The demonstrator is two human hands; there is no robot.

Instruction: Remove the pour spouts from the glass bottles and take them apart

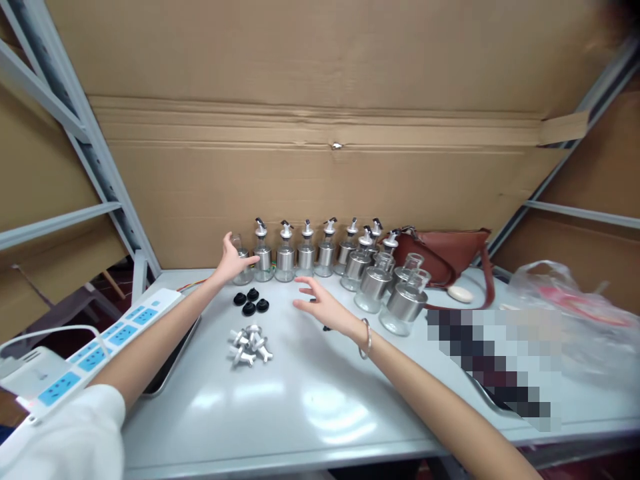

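Note:
At the left end of a row of bottles, my left hand (232,261) is round a glass bottle (243,275) with a steel band and no spout on top. Its thumb crosses the front of the bottle; some fingers are hidden. My right hand (324,307), a bracelet on its wrist, hovers over the table with fingers apart and nothing in them. Small black stoppers (249,308) lie in front of the row, and a heap of silver-grey pour spouts (251,345) is nearer me. A small black piece shows partly beneath my right hand.
Several spouted bottles (285,260) line the cardboard back wall (320,187). Unspouted bottles (403,307) stand right, before a brown handbag (450,250). A power strip (107,343) and tray (173,363) lie left; a plastic bag (590,333) sits far right.

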